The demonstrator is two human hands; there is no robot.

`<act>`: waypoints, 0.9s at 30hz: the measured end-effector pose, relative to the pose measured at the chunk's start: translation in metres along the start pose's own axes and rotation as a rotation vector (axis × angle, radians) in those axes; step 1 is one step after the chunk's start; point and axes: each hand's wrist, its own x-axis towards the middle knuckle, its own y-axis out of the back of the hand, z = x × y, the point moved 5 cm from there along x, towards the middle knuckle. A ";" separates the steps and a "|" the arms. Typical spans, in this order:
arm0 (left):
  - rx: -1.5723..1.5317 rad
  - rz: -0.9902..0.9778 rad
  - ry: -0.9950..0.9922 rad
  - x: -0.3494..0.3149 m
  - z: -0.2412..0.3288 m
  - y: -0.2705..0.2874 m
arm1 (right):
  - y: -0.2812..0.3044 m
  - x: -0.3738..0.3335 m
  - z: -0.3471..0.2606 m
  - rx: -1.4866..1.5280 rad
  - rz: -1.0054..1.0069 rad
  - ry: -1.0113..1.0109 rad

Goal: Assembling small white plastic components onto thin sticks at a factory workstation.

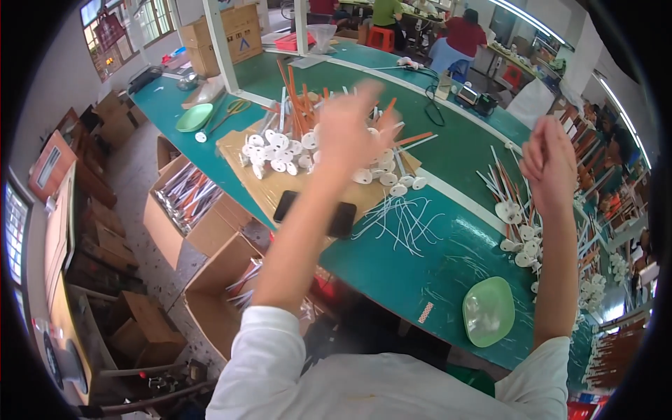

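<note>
My left hand [353, 133], smeared by motion, is over a heap of brown and silver sticks with white round discs [280, 148] on their ends. The blur hides how its fingers are set and whether anything is in them. The heap lies on a flat piece of cardboard [255, 190]. My right hand [549, 164] is raised at the right, fingers curled together. What they hold, if anything, cannot be made out. Below and beside it lies a second group of disc-ended sticks [521, 234]. Thin white strands [402, 220] are spread on the green table [448, 262] between my arms.
A dark phone [341, 220] lies partly under my left forearm. One green dish [488, 311] is near the front edge; another [194, 117] stands far left by scissors [236, 107]. Open cartons of sticks [199, 199] are on the floor at left. People sit working at the back.
</note>
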 end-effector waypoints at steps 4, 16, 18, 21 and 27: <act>0.797 -0.275 0.535 0.025 -0.143 0.030 | 0.003 -0.022 -0.007 0.093 -0.087 0.002; 0.032 -0.020 0.629 0.015 -0.197 0.039 | 0.060 -0.074 -0.022 0.045 0.035 0.043; -0.032 -0.007 0.641 0.017 -0.171 0.037 | 0.069 -0.081 -0.025 0.036 0.030 0.032; -0.098 0.017 0.639 0.024 -0.127 0.038 | 0.075 -0.091 -0.030 -0.003 0.052 0.022; 0.163 -0.286 0.161 0.046 -0.073 0.015 | 0.072 -0.106 -0.028 -0.194 0.079 -0.029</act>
